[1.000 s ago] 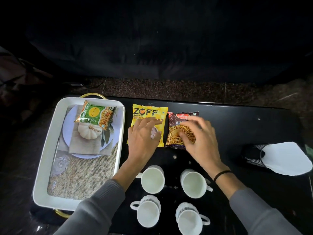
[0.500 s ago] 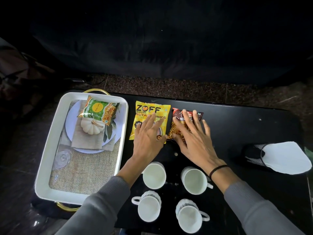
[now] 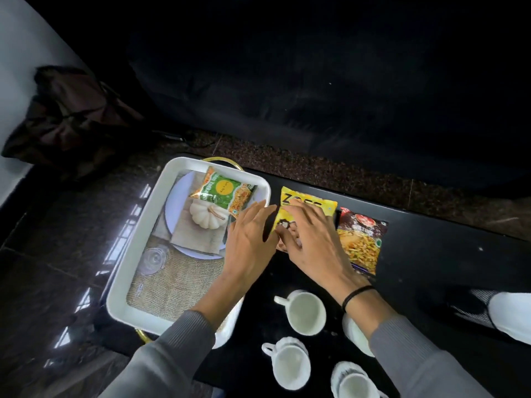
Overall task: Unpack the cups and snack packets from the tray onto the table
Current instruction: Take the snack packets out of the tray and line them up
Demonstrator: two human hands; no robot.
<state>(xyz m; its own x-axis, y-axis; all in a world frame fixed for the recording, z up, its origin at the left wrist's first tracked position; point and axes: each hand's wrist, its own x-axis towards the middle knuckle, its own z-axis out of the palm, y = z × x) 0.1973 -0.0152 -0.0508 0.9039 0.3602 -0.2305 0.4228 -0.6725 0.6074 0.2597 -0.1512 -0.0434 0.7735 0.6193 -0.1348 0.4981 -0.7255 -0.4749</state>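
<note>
Head view, landmark: the white tray (image 3: 135,248), which sits at the left end of the black table (image 3: 431,254), with a gold handle (image 3: 221,160) showing past its far rim.
Green packet (image 3: 221,191): inside the tray at its far end, lying tilted across a pale plate (image 3: 179,196) and touching a white pumpkin ornament (image 3: 205,215).
Other tray contents: a folded napkin (image 3: 195,237) under the pumpkin ornament, a burlap mat (image 3: 178,285) over the tray floor, and a clear glass piece (image 3: 152,258) by the tray's left wall.
Yellow packet (image 3: 304,202): out on the table, just beside the tray's right rim at the far end.
Maroon packet (image 3: 362,239): on the table, on the side of the yellow packet away from the tray, edge to edge with it.
Left hand (image 3: 250,242): fingers straight and together, holding nothing, reaching across the tray's right rim; the fingertips are at the green packet's near corner, and contact cannot be told.
Right hand (image 3: 313,245): spread flat with loose fingers on the yellow packet, just right of the tray; a black wristband (image 3: 356,294) sits on the wrist.
Cups: all four are outside the tray, on the table right of its near end. One cup (image 3: 306,313) is closest to the hands, a second cup (image 3: 290,364) stands nearer the person, a third cup (image 3: 353,383) is at the picture's bottom edge, and a fourth cup (image 3: 355,334) is mostly hidden by the right sleeve.
Far right of the table: a white and striped object (image 3: 508,317), well apart from the tray.
Floor left of the tray: a dark bag (image 3: 71,119).
</note>
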